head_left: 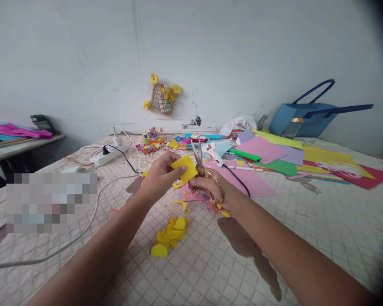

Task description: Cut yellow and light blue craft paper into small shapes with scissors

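Between thumb and fingers, my left hand [161,173] pinches a yellow square of craft sheet [187,165]. My right hand [212,187] is closed around the gold handles of a pair of scissors [198,156]. The blades point up and away, slightly apart, close to the right edge of the square. Below my hands lies a pile of cut yellow rounded pieces [170,233]. Yellow offcuts [180,206] are scattered just above that pile. A pink sheet [255,182] lies partly hidden behind my right hand.
A white glue gun [213,154] with a black cord rests behind the scissors. Coloured sheets [264,149] and a blue bag [301,119] are at the back right. A power strip [109,155] stands back left, and a white cable [92,225] crosses the left side.
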### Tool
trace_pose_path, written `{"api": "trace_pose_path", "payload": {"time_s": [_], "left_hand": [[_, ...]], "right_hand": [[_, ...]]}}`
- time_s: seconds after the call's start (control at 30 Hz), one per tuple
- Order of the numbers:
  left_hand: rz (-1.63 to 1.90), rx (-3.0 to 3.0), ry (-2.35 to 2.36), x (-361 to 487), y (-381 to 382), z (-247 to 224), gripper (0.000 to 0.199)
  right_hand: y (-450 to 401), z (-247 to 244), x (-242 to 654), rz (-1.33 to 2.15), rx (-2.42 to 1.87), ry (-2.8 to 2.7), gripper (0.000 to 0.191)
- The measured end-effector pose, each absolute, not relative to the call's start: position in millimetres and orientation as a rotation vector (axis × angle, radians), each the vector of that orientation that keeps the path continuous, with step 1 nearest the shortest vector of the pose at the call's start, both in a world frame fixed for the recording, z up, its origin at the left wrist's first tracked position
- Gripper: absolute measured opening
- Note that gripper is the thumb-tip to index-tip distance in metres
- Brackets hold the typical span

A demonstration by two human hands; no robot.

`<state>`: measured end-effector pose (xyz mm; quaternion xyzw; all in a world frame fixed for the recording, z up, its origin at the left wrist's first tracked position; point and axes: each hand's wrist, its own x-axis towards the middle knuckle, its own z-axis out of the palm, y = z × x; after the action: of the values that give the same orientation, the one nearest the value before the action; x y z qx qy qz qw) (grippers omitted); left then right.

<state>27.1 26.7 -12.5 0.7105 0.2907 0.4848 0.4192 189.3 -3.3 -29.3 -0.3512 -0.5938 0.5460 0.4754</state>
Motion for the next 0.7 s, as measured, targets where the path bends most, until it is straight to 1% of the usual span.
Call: {"api": "trace_pose_path", "payload": {"time_s": [0.1, 0.2, 0.27, 0.33, 0.43, 0.6, 0.7], "left_hand": [[1.205, 1.816, 0.773, 24.8, 27.8, -12.4, 0.019], [1.169, 1.869, 0.760, 25.5, 26.6, -12.2, 0.013], [1.143, 1.928, 0.750, 27.0, 25.1, -11.8, 0.010], [1.115, 1.977, 0.740, 28.2, 23.6, -10.9, 0.007], [1.077, 1.997, 0.675, 28.0, 22.8, -9.7, 0.007], [0.994, 1.876, 0.508, 22.8, 26.5, -12.2, 0.018], [1.034, 1.825, 0.536, 22.9, 27.2, -13.3, 0.021]], "right_hand": [[2.3, -35.5, 191.2, 1.407, -0.750, -1.409, 0.023], [7.4, -38.9, 191.7, 1.450, -0.700, -1.310, 0.038], [9.4, -38.4, 191.6, 1.425, -0.700, -1.250, 0.042], [10.5, -36.9, 191.6, 1.380, -0.727, -1.219, 0.039], [11.4, -35.2, 191.5, 1.334, -0.781, -1.203, 0.029], [11.4, -32.8, 191.2, 1.287, -0.834, -1.177, 0.024], [10.9, -31.1, 191.5, 1.261, -0.851, -1.190, 0.023]]}}
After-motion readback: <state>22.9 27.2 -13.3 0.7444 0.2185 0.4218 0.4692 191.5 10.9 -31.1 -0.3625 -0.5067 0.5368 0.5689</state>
